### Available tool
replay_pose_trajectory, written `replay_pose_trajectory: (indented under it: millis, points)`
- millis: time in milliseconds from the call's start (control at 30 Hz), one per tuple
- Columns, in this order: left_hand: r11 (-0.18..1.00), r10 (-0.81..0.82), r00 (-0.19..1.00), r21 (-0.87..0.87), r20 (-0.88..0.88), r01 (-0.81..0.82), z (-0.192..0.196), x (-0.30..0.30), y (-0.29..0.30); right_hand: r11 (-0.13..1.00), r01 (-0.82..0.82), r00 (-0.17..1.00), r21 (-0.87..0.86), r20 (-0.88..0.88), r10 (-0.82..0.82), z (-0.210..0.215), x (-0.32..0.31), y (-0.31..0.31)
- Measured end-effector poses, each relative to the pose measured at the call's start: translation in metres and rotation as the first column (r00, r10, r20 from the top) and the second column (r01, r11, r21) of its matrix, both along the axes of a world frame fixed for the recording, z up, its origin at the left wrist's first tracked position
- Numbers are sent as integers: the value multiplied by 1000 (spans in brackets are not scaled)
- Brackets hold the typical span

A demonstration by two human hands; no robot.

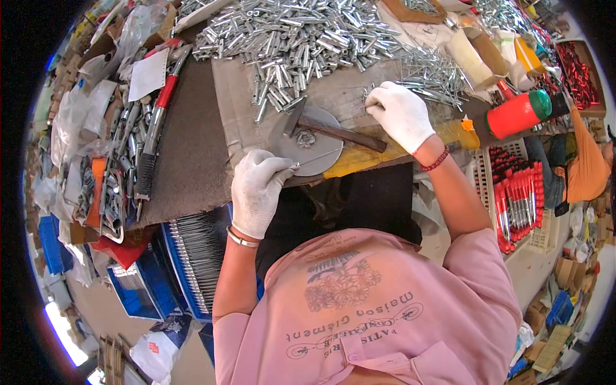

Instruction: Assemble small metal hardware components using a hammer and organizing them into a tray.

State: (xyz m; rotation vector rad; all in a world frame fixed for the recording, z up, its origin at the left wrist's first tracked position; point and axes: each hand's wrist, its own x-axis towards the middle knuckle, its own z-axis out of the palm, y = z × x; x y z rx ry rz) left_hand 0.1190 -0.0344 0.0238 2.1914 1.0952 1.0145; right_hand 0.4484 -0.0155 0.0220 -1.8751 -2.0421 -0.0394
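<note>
My left hand point(256, 191), in a white glove, is closed in a pinch at the bench's front edge. From its fingertips a thin metal rod point(322, 158) points right, over a round grey metal plate point(311, 168). Across that plate lies a hammer point(346, 133), its wooden handle toward my right hand point(401, 117). That hand, gloved too, has its fingers pressed together by a heap of thin metal pins point(436, 80); what is between them is too small to make out. Beyond the hammer spreads a large pile of short silver tubes point(295, 42).
Metal tools and plastic bags crowd the bench's left side, beside a red-and-black bar point(165, 96). A red cylinder with a green end point(520, 114) lies at right. Below are a crate of red-handled tools point(516, 199) and blue bins point(138, 295) of metal parts.
</note>
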Motion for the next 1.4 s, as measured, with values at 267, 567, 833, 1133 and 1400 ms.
replay_pose_trajectory:
  millis: [267, 567, 833, 1133, 1400]
  points:
    - [999, 7, 1000, 40, -16, -6, -1, -2, -1, 996, -87, 996, 9, 5, 87, 4, -7, 0]
    - [1000, 5, 999, 24, -38, -4, -7, -4, 0, 994, -4, 1000, -108, 14, 6, 5, -11, 1]
    - [999, 19, 999, 28, -49, -17, -7, -3, 1, 988, -157, 939, 9, -308, 152, 17, -44, -7]
    - [999, 20, 999, -42, -36, -21, -16, -4, 1, 877, -353, 788, 325, -402, 466, -5, -127, -35]
    - [999, 42, 998, 21, -38, -41, -14, -5, -2, 882, -336, 784, 331, -421, 456, -11, -132, -37]
